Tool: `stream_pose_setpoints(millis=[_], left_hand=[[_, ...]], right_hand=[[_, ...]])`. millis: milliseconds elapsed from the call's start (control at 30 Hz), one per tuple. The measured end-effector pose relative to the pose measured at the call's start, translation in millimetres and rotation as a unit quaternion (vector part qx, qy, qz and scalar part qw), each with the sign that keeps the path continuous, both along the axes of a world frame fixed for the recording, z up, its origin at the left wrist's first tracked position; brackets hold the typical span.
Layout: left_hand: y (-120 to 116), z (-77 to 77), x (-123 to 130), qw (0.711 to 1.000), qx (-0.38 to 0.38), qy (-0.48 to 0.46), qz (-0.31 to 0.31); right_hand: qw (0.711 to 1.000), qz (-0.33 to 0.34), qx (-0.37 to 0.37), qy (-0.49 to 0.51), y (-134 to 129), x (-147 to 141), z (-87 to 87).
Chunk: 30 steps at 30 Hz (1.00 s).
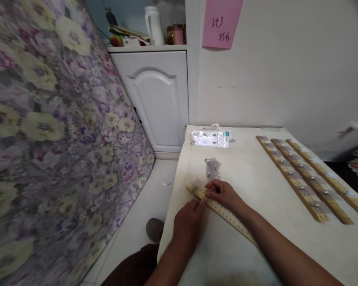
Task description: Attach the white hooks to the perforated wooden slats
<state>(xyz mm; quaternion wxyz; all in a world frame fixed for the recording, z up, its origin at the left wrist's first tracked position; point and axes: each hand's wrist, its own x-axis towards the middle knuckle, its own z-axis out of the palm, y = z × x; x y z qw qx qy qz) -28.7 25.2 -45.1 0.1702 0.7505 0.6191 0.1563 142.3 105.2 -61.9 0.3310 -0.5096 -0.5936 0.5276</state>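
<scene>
A narrow wooden strip with rows of small holes (226, 214) lies slantwise on the table in front of me. My left hand (189, 222) grips the strip's near edge with its fingers bent. From the far side, my right hand (222, 194) is closed in a pinch at the same spot on the strip; whatever its fingertips hold is hidden. Near the strip's far left end sits a small clear piece with metal (195, 188). Just beyond my right hand is a little heap of clear and metal pieces (213, 167).
Several small metal parts sit in a clear blister pack (209, 139) at the table's back. Three wooden strips (295, 178) bearing clear tabs and metal pieces lie at the right. A flowered curtain (77, 119) hangs left; a white cabinet (155, 99) and wall stand behind.
</scene>
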Motion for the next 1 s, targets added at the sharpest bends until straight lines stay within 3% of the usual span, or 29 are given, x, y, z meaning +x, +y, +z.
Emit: stream_pose_setpoints(millis=[200, 400, 667, 833, 1000], left_hand=[[0.6, 4.0, 2.0, 0.999, 0.012, 0.048, -0.022], [-1.1, 14.8, 1.5, 0.999, 0.001, 0.034, 0.002], [-1.8, 8.0, -3.0, 0.995, 0.055, 0.067, -0.044], [-2.2, 4.2, -8.2, 0.997, 0.067, 0.001, -0.04], [-0.6, 5.0, -15.7, 0.996, 0.064, -0.062, -0.011]], right_hand=[[0.999, 0.003, -0.014, 0.03, 1.2, -0.9, 3.6], [0.999, 0.009, -0.001, 0.034, -1.1, -1.1, 2.0], [0.993, -0.018, 0.088, -0.079, -11.0, 9.8, 14.4], [0.973, -0.026, 0.129, -0.19, -48.1, 45.5, 26.6], [0.948, -0.007, 0.127, -0.291, -110.6, 82.9, 18.7]])
